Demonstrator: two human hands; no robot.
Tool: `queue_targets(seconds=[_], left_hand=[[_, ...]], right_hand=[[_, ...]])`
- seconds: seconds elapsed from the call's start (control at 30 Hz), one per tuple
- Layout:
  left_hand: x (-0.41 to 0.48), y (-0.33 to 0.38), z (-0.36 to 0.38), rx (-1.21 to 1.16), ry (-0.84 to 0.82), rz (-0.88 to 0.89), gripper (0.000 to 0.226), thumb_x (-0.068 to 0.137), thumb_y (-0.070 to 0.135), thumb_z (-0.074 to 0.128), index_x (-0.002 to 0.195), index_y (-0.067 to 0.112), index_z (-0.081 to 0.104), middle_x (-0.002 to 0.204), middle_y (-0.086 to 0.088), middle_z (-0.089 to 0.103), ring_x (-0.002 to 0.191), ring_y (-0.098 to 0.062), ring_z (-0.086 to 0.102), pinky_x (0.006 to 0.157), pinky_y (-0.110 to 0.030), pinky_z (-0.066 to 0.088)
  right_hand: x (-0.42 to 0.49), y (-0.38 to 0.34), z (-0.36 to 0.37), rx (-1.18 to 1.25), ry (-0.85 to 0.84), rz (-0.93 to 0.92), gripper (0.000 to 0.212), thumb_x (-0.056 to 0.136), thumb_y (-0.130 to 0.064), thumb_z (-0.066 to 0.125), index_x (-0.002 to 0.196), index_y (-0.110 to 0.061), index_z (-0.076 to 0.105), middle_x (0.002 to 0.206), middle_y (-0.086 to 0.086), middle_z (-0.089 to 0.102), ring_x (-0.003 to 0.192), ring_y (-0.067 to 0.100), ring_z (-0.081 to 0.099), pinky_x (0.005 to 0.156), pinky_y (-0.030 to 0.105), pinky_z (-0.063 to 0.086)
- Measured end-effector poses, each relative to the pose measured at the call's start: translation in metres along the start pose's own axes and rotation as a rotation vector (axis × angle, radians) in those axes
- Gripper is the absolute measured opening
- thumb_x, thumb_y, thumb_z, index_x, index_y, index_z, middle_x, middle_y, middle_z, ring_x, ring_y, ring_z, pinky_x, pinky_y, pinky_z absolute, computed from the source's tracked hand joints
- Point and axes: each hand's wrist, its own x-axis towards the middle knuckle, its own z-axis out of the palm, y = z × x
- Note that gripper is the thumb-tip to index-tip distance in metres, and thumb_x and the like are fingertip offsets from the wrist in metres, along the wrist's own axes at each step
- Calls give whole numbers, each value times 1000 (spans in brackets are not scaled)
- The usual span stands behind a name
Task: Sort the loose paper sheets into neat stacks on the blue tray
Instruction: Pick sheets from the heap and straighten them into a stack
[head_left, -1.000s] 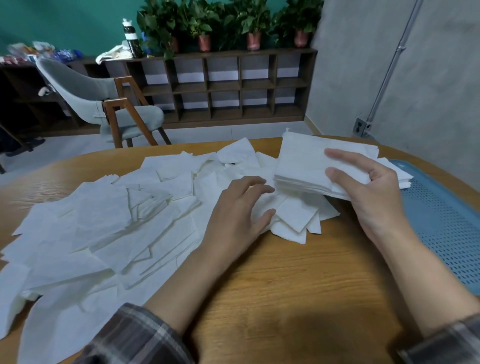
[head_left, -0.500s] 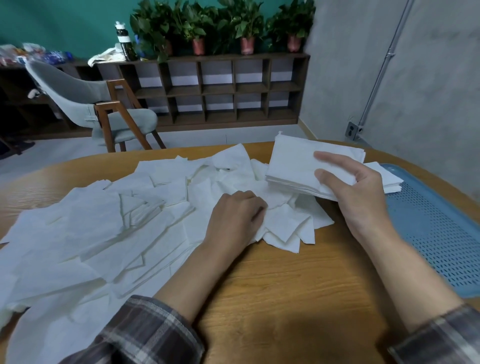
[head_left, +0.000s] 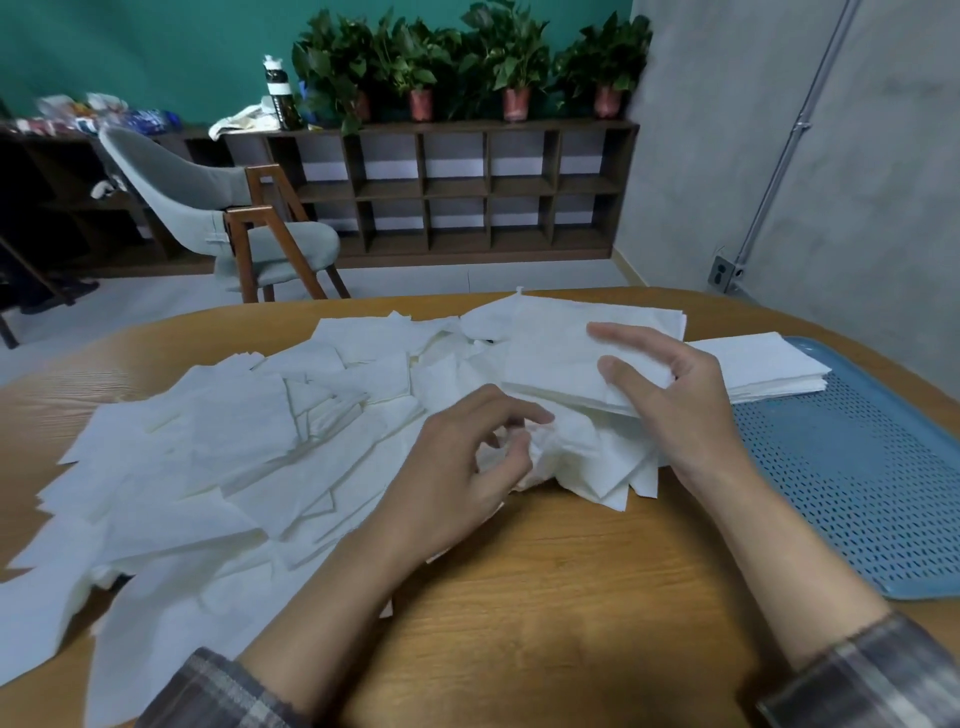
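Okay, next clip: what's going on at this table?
A person is sorting white paper at a wooden table. The right hand grips a stack just above the loose pile, thumb on top. The left hand pinches a crumpled sheet at the pile's near edge. A second stack already lies on the far corner of the blue tray. Most sheets are unsorted, spread over the table's left side.

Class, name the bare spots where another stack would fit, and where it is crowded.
Free: the near part of the tray, in front of its stack; bare table between the forearms. Crowded: sheets cover the table's left and middle.
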Motion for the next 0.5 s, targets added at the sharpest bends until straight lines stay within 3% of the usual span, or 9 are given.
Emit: queue_targets(seconds=[0.13,0.2,0.27,0.37,0.43,0.5], left_hand=[[3,-1,-11,-285,183,-222,22,98,-2,61,92,13,77,91,4,69,79,-17,67,68,-26,55],[5,-2,-16,-425,252,-319,19,98,3,61,87,11,75,84,-1,69,63,-21,64,64,-33,55],[6,-3,-20,-510,256,-390,18,97,5,60,85,9,73,78,-2,67,53,-25,57,62,-38,51],[4,-5,-26,-503,253,-427,23,98,0,59,90,11,77,82,-6,68,52,-29,49,51,-30,42],[3,-2,-29,-474,255,-416,23,98,2,62,95,17,80,88,-18,68,47,-26,43,45,-25,38],[3,3,-29,-465,250,-410,25,95,2,66,95,22,81,87,-18,68,43,-19,39,43,-23,35]], right_hand=[[-4,2,15,44,-87,-13,27,101,-10,66,119,-26,77,123,-24,73,125,-9,59,99,3,39],[-7,3,22,86,-161,-36,24,99,-24,65,121,-24,77,125,-19,74,127,-4,60,99,5,40],[-11,3,25,110,-231,-71,37,94,-41,61,123,-22,76,127,-16,74,129,0,60,99,7,39],[-15,3,26,104,-279,-87,47,88,-53,59,121,-23,75,126,-16,74,128,2,61,100,8,40],[-18,2,29,117,-281,-73,44,84,-55,66,116,-27,76,121,-17,76,124,2,64,99,11,43],[-22,1,32,149,-256,-44,37,81,-53,79,106,-26,78,111,-14,79,112,4,70,92,13,49]])
